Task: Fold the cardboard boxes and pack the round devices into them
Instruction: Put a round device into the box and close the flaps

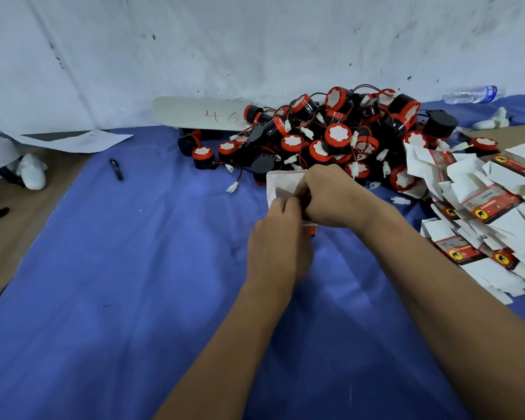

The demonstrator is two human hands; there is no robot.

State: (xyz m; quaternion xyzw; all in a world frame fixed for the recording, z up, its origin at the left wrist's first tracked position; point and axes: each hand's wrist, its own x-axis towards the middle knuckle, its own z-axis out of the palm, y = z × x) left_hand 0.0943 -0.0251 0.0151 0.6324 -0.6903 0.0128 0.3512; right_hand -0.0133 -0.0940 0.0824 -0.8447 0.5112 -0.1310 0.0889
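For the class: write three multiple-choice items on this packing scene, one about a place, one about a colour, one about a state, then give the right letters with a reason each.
1. Where does the clear plastic water bottle lie?
A. Far right, by the white wall
B. Beside the black pen
C. In the person's lap

2. What colour is the cloth covering the work surface?
A. Green
B. Blue
C. Yellow

3. What are the left hand and right hand doing?
A. Resting flat on the cloth
B. Lifting the bottle
C. Both gripping one white cardboard box

Answers:
1 A, the bottle lies on its side at the far right edge, against the wall.
2 B, blue fabric spreads under the heap of black-and-red round devices.
3 C, fingers of both hands curl round the partly folded box.
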